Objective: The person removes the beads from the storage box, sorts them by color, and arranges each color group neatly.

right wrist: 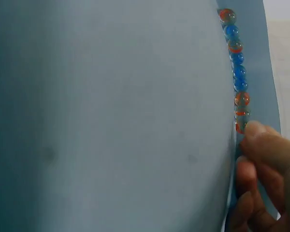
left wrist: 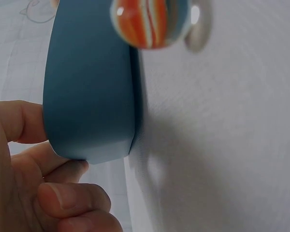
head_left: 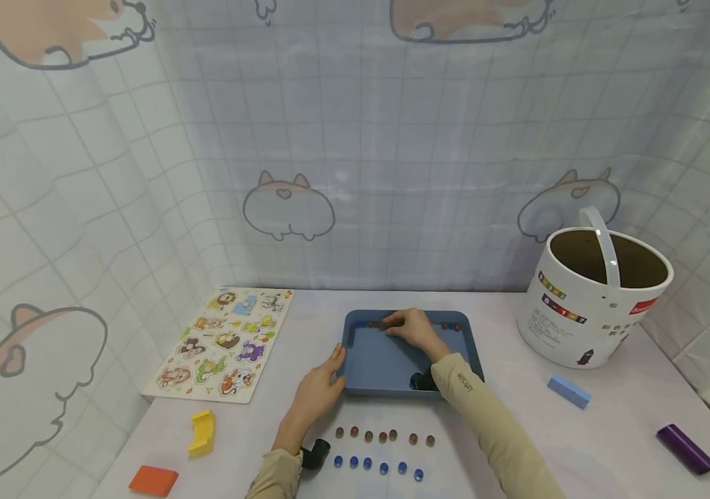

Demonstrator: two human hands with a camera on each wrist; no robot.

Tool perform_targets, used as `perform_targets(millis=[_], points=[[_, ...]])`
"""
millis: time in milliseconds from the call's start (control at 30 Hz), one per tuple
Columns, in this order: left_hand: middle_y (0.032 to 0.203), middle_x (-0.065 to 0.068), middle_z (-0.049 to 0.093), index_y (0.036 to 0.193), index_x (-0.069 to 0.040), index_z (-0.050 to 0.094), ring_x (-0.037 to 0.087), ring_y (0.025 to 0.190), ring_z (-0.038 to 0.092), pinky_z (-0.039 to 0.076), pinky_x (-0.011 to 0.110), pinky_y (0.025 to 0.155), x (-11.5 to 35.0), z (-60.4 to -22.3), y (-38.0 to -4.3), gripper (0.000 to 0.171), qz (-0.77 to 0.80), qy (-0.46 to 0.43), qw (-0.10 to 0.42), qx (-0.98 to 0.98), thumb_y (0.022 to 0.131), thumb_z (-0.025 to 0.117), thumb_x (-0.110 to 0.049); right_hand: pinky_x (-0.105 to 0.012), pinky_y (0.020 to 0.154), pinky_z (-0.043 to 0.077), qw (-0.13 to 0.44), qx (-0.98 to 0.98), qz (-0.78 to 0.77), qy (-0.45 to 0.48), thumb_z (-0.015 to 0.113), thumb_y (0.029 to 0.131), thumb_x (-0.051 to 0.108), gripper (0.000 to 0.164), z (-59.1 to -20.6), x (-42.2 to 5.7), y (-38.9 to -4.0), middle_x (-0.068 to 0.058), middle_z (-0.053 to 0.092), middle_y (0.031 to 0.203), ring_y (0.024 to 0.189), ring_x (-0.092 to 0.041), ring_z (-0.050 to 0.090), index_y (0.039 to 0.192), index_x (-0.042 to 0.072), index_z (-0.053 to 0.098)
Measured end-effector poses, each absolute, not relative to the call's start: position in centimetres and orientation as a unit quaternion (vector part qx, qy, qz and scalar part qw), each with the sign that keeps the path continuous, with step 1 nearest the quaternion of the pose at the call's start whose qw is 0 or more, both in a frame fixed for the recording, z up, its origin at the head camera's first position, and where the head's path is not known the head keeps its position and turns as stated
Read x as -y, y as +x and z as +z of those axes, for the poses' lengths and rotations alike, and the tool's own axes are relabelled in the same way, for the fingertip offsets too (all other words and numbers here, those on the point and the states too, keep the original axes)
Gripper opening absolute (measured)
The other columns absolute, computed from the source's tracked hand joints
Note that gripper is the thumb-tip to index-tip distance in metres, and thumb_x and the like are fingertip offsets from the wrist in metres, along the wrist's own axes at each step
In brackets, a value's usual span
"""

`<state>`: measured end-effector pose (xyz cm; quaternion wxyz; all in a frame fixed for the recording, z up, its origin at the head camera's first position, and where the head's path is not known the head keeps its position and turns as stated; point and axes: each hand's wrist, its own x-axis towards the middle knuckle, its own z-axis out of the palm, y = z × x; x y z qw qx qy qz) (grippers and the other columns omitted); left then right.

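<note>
A blue tray lies on the table, with glass marbles in blue and orange-red lined up along its far wall. At the end of that line my right hand reaches in, thumb and fingertips pinching a red-striped marble that they partly cover. My left hand touches the tray's near left corner from outside; the left wrist view shows its fingertips at the blue wall. In front of the tray are a row of orange and greenish marbles and a row of blue marbles.
An animal puzzle board lies at left, near a yellow block and an orange block. On the right stand a white bucket with a handle, a light blue block and a purple block. A patterned curtain hangs behind.
</note>
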<state>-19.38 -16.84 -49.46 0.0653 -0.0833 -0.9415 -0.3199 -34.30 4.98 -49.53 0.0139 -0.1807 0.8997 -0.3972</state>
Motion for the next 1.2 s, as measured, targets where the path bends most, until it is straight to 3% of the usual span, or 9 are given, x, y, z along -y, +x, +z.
perform_targets(millis=[233, 367, 533, 667, 833, 967, 1200], points=[[0.153, 0.008, 0.039, 0.144, -0.003, 0.044, 0.033, 0.134, 0.047, 0.042, 0.051, 0.107, 16.9, -49.3, -19.4, 0.055, -0.322, -0.075, 0.061, 0.942, 0.091, 0.056, -0.016, -0.031, 0.078, 0.057, 0.098, -0.863, -0.429, -0.25, 0.073, 0.085, 0.014, 0.017, -48.3, -2.6, -33.6, -0.005, 0.074, 0.107, 0.094, -0.018, 0.068, 0.102, 0.012, 0.076], [0.153, 0.009, 0.039, 0.144, -0.003, 0.044, 0.034, 0.134, 0.047, 0.043, 0.053, 0.105, 16.7, -49.4, -19.5, 0.055, -0.324, -0.083, 0.059, 0.941, 0.091, 0.055, -0.015, -0.023, 0.073, 0.055, 0.147, -0.855, -0.405, -0.289, 0.078, 0.08, 0.014, 0.017, -47.9, -0.9, -33.2, -0.004, 0.075, 0.1, 0.084, -0.01, 0.068, 0.097, 0.011, 0.077], [0.153, 0.009, 0.039, 0.144, -0.004, 0.043, 0.035, 0.134, 0.047, 0.045, 0.054, 0.102, 16.4, -49.6, -19.5, 0.056, -0.325, -0.089, 0.055, 0.94, 0.091, 0.055, -0.015, -0.019, 0.062, 0.052, 0.122, -0.87, -0.36, -0.314, 0.085, 0.071, 0.015, 0.018, -48.0, 0.6, -32.9, 0.0, 0.074, 0.08, 0.067, -0.005, 0.064, 0.086, 0.011, 0.076], [0.154, 0.007, 0.039, 0.145, -0.005, 0.044, 0.033, 0.134, 0.047, 0.045, 0.052, 0.102, 16.3, -49.7, -19.5, 0.056, -0.323, -0.088, 0.059, 0.94, 0.091, 0.056, -0.017, -0.018, 0.059, 0.049, 0.074, -0.888, -0.329, -0.312, 0.085, 0.071, 0.012, 0.013, -48.2, 1.3, -32.9, 0.003, 0.071, 0.073, 0.062, -0.003, 0.059, 0.079, 0.013, 0.075], [0.153, 0.007, 0.039, 0.144, -0.005, 0.044, 0.033, 0.134, 0.047, 0.045, 0.052, 0.103, 16.4, -49.7, -19.5, 0.056, -0.323, -0.091, 0.063, 0.94, 0.091, 0.055, -0.017, -0.019, 0.057, 0.048, 0.043, -0.909, -0.316, -0.269, 0.08, 0.075, 0.009, 0.01, -48.3, 1.7, -33.0, 0.003, 0.071, 0.076, 0.064, -0.006, 0.058, 0.079, 0.015, 0.074], [0.154, 0.007, 0.039, 0.145, -0.005, 0.044, 0.032, 0.135, 0.047, 0.044, 0.052, 0.105, 16.4, -49.9, -19.5, 0.056, -0.323, -0.089, 0.059, 0.94, 0.091, 0.055, -0.018, -0.021, 0.058, 0.049, 0.052, -0.905, -0.339, -0.252, 0.078, 0.078, 0.01, 0.008, -48.0, 1.3, -32.8, 0.002, 0.071, 0.08, 0.066, -0.007, 0.06, 0.084, 0.015, 0.074], [0.153, 0.007, 0.039, 0.144, -0.005, 0.044, 0.033, 0.135, 0.047, 0.042, 0.052, 0.106, 16.7, -49.6, -19.3, 0.056, -0.323, -0.08, 0.057, 0.941, 0.091, 0.056, -0.019, -0.029, 0.075, 0.055, 0.09, -0.85, -0.455, -0.249, 0.071, 0.086, 0.011, 0.017, -46.3, -0.8, -33.3, -0.005, 0.073, 0.097, 0.085, -0.016, 0.067, 0.102, 0.007, 0.073]])
